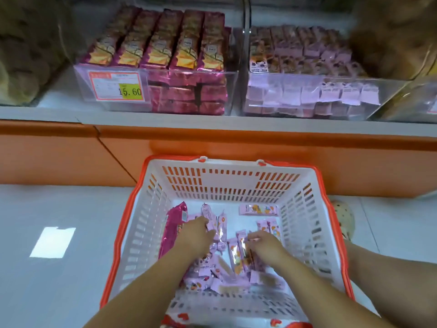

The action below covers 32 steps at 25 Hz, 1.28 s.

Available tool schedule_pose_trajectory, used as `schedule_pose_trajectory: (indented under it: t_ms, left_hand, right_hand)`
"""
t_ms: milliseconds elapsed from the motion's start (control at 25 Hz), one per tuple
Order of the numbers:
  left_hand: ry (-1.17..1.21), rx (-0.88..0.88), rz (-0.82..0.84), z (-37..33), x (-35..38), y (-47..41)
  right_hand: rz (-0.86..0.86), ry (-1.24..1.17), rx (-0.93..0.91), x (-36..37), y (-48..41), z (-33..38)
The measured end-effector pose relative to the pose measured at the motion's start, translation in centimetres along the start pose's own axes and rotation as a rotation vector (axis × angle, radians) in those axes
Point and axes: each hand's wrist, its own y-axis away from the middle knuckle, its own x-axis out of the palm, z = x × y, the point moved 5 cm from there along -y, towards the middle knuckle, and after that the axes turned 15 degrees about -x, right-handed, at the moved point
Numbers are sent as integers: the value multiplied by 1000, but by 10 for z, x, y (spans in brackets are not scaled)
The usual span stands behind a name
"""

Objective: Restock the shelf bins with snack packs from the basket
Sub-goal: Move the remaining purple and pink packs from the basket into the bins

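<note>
Both hands in the basket (227,183). Left hand (196,233) grips a pink snack pack (210,214). Right hand (264,245) seems to pinch a second pack (241,249), but it's blurry. Shelf bin (151,91) is ahead of the left hand; its price tag (115,86) reads 15.60.

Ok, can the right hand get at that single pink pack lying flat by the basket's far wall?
Probably yes. The pink pack lies uncovered on the basket floor beyond the right hand, nothing tall in the way, though its fingers curl on nearer packs.
</note>
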Motion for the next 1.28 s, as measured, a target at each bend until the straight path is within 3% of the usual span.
schedule_pose_trajectory:
  t_ms: [160,280,480,720,960,1280]
  left_hand:
    - [-25,-114,-64,-4,21,-30]
    - [-30,-169,-127,-7,27,-38]
    - [266,-162,-53,-5,25,-38]
    - [512,-18,410,-13,34,1]
    - [582,44,412,-16,22,26]
    - [719,128,403,-34,3,75]
  right_hand:
    - [-30,-42,44,3,-4,-1]
    - [-40,-202,108,3,0,-12]
    - [-1,-475,212,12,1,-32]
    - [-93,-822,97,10,-4,2]
    - [-155,-977,5,1,19,23]
    - [-144,-922,-146,-22,54,49]
